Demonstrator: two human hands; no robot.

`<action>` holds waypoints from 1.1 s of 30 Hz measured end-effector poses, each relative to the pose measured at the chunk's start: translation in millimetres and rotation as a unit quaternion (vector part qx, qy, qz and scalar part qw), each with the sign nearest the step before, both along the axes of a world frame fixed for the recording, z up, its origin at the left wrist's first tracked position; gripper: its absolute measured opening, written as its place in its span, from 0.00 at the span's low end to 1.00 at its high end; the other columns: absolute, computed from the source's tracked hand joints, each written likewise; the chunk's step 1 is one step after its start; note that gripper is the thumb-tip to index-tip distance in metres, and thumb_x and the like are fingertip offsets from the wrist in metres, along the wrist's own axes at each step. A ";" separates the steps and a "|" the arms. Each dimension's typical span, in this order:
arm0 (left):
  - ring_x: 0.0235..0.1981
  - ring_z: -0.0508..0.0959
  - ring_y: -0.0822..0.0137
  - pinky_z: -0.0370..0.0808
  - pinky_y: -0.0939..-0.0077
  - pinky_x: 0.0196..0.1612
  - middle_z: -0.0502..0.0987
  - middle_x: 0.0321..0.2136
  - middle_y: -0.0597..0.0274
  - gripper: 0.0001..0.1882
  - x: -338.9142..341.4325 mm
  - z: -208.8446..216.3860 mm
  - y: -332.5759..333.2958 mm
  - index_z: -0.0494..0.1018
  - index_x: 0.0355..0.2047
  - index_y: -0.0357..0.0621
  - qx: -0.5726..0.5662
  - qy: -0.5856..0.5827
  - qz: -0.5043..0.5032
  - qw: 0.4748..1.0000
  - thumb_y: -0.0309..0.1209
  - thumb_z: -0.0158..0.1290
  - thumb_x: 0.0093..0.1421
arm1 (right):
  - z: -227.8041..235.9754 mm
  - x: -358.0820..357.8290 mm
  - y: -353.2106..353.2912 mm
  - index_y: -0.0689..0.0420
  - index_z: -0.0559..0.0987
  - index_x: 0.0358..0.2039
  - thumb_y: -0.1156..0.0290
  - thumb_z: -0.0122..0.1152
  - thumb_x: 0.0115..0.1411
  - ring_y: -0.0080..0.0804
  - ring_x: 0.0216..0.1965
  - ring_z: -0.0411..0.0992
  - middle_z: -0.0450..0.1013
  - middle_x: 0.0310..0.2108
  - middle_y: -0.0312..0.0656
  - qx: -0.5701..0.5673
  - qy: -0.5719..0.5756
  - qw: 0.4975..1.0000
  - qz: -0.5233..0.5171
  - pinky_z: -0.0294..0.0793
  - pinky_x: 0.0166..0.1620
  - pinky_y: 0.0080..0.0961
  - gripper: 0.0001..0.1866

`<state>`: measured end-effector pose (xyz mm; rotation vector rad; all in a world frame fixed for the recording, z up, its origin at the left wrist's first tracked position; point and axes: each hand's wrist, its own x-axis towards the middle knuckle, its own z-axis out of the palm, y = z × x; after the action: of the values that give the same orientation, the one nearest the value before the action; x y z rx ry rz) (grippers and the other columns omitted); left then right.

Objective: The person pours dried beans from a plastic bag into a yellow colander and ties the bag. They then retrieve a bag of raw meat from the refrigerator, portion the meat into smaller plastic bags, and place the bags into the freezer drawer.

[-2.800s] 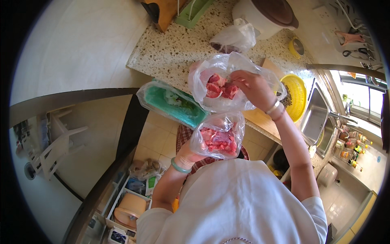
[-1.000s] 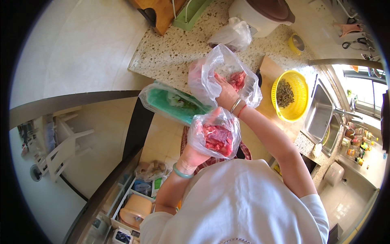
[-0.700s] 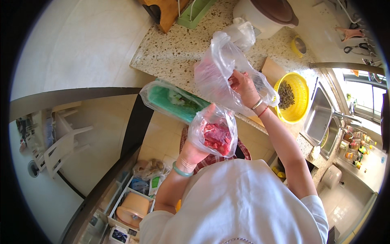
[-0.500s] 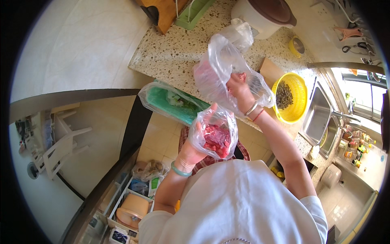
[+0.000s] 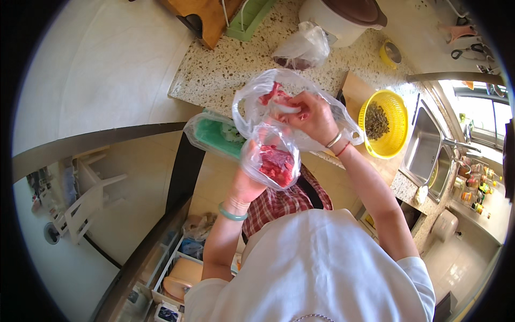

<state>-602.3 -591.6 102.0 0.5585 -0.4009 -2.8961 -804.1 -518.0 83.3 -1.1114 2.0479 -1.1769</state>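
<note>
My left hand (image 5: 248, 174) is wrapped round a small clear plastic bag (image 5: 292, 147) that gapes open, with chunks of raw red meat (image 5: 276, 163) inside. Just above it, my right hand (image 5: 314, 119) pinches a piece of raw meat (image 5: 272, 95) with a white part, perhaps fat or bone. That piece is over a larger clear plastic bag (image 5: 245, 110) lying spread at the counter edge. Part of the larger bag is hidden behind both hands. A lidless-looking green bin (image 5: 209, 131) lined with a clear bag hangs below the edge, near my left hand.
On the speckled counter (image 5: 214, 70) stand a knotted plastic bag (image 5: 306, 48) and a white pot (image 5: 327, 27) with a brown lid. To the right are a wooden board (image 5: 357, 88), a yellow colander (image 5: 399, 121) of small dark pieces, and a steel sink (image 5: 421, 139).
My right hand has come out of the larger bag, bringing a piece of meat toward me. The larger bag has slumped lower and left; my left hand has shifted slightly left with its bag.
</note>
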 end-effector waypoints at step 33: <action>0.57 0.68 0.60 0.67 0.58 0.59 0.65 0.58 0.59 0.46 13.6 -19.6 30.4 0.52 0.66 0.48 0.096 -0.021 0.015 0.995 0.64 0.46 0.56 | -10.6 -23.8 33.9 0.58 0.77 0.38 0.68 0.66 0.45 0.45 0.34 0.77 0.78 0.34 0.47 0.153 0.097 0.982 -0.043 0.76 0.40 0.35 0.18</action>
<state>-588.7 -561.2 82.4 0.6493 -0.1196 -2.9164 -827.9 -484.1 72.8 -1.0275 2.3497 -0.7780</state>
